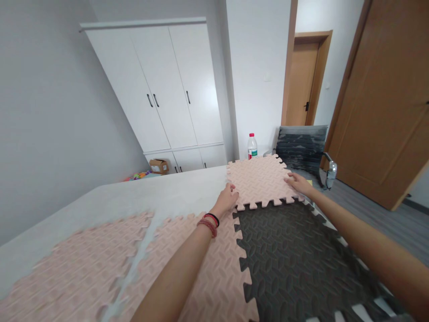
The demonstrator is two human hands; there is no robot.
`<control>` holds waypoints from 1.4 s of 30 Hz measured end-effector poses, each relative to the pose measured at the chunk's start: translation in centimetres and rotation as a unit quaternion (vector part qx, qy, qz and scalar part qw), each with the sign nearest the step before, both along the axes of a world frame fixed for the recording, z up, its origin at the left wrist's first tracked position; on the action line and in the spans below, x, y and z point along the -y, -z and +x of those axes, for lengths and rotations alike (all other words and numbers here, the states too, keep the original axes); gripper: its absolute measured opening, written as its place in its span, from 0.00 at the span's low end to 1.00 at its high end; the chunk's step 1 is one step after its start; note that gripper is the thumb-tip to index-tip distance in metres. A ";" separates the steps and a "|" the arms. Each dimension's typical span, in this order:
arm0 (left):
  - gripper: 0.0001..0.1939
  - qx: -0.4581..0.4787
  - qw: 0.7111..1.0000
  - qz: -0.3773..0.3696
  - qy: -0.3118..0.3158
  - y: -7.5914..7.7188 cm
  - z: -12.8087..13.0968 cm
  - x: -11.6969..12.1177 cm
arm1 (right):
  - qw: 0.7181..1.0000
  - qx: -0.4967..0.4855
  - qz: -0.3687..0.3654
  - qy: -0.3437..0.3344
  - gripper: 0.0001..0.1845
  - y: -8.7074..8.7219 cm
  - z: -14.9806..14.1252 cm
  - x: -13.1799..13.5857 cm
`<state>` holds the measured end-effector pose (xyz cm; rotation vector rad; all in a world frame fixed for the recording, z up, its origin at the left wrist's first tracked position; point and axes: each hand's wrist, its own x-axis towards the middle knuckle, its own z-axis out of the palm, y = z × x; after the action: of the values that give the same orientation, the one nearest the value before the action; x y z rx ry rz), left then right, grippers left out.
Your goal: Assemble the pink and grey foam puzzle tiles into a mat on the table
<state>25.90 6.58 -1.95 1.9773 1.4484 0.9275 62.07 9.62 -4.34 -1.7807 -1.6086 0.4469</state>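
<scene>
A pink interlocking foam mat tile [259, 179] lies at the table's far end, its toothed near edge along the far edge of a dark grey foam tile [295, 255]. The teeth look laid against or over the dark tile; whether they are locked I cannot tell. My left hand [228, 197] grips the pink tile's left near corner with curled fingers. At its right edge, my right hand [298, 183] holds the tile between fingers and thumb. A second pink tile [217, 268], under my left forearm, borders the dark tile's left side.
Another pink tile [83, 259] lies left across a narrow gap on the white table [187, 188]. A red-capped bottle [252, 146] stands beyond the far tile. A black chair [301, 150] is at the right. A cardboard box [158, 166] sits near the white cabinet [174, 89].
</scene>
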 end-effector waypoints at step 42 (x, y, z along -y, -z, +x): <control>0.41 -0.490 0.871 -0.020 -0.026 -1.4 7.9 -0.4 | 0.907 0.349 -0.210 -0.105 0.68 0.5 -3.7 -1.5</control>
<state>33.83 6.97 -0.52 2.5133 1.9783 -0.2021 58.38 11.16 -4.80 -2.2599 -2.3547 0.2719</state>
